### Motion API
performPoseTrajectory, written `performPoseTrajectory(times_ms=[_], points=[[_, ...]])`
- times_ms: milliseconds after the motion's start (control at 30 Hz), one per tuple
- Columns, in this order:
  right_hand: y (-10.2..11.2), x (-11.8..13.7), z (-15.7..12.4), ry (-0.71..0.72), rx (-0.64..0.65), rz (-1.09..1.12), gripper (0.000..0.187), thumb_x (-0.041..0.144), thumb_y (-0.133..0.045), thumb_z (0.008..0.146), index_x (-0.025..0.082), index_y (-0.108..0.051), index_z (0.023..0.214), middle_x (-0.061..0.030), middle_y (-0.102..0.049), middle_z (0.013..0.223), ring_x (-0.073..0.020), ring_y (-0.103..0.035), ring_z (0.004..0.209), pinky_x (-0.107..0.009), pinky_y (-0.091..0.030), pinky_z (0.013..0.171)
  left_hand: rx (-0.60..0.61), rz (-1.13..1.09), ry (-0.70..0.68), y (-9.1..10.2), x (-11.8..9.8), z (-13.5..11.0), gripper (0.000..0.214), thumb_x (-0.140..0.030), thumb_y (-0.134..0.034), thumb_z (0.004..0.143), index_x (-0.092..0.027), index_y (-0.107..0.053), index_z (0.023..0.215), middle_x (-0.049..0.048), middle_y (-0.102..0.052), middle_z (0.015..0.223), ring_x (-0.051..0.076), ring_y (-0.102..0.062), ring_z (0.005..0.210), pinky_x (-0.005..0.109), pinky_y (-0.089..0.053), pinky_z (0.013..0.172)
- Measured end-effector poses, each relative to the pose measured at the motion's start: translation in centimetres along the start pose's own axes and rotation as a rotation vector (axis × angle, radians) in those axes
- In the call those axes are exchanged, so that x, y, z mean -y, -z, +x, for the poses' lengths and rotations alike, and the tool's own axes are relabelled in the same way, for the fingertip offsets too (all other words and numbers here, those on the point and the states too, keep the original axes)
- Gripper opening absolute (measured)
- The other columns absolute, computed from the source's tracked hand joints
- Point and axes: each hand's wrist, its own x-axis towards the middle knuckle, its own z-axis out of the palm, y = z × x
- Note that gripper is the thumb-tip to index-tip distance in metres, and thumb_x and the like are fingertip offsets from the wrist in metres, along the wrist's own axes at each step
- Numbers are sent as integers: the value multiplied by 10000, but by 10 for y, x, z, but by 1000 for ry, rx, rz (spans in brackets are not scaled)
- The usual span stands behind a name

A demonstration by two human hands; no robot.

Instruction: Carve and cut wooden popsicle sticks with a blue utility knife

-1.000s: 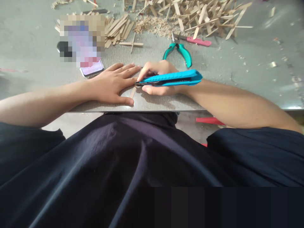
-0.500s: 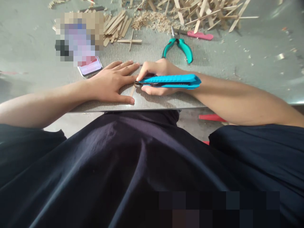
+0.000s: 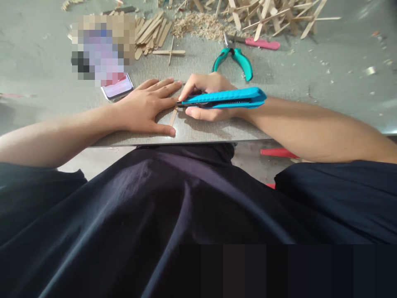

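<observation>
My left hand lies flat near the table's front edge with its fingers spread. Between its thumb and index finger shows a wooden craft stick, set slantwise on the table; the thumb tip and index fingertip are at its ends. My right hand grips a blue utility knife whose handle points right. The knife's dark tip is at the upper part of the stick, beside my left index fingertip. Whether the blade touches the wood I cannot tell.
Green-handled pliers and a pink-handled knife lie beyond my right hand. Further back are a pile of crossed sticks, wood shavings, loose craft sticks and one crossed pair. A phone lies behind my left wrist.
My right hand and the utility knife have shifted slightly away from the table's front edge, and the handle tilts up a little more. My left hand stays in place.
</observation>
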Motion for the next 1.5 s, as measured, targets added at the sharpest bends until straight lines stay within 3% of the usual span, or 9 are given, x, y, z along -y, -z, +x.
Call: performPoseTrajectory(times_ms=[333,633,867,1167,1367,1500], points=[[5,7,2,-215,115,25,336,419,-780,1025,232,-685,1287,18,-784,1016,-154,-661,871,-290,-548,842,-12,-15,-8,0,1,1,1050,-1010,-478,978,-351,-488,1795,111,-257,1980,504,-251,1824,724,-169,1477],[7,7,4,-222,121,7,325,466,-774,1019,259,-719,1262,41,-780,947,-137,-650,818,-265,-552,803,-34,-36,-21,1,1,0,1075,-1017,-515,947,-392,-441,1817,94,-341,1955,496,-286,1813,718,-201,1472],[2,0,-1,-110,49,14,353,431,-777,999,223,-705,1276,19,-785,979,-153,-690,860,-293,-551,812,-21,-22,-15,2,-1,0,1060,-1004,-482,976,-365,-444,1820,104,-302,1967,496,-262,1822,718,-189,1475],[5,2,-1,-203,122,27,362,417,-794,1037,235,-719,1341,23,-797,1031,-153,-685,900,-289,-569,881,-25,-29,-17,1,0,0,1048,-988,-527,967,-389,-437,1823,88,-284,1974,487,-250,1828,716,-189,1476],[5,2,0,-132,87,3,355,410,-790,1012,218,-729,1304,26,-780,969,-135,-665,818,-283,-563,808,-26,-32,-9,-1,1,0,1054,-997,-503,973,-372,-445,1819,101,-290,1971,481,-244,1832,707,-173,1482],[5,1,2,-178,109,-1,382,491,-794,1015,245,-748,1303,23,-816,1023,-125,-695,844,-261,-583,831,-12,-30,3,-1,0,0,1031,-990,-489,984,-354,-493,1795,102,-257,1981,489,-227,1835,708,-157,1484]])
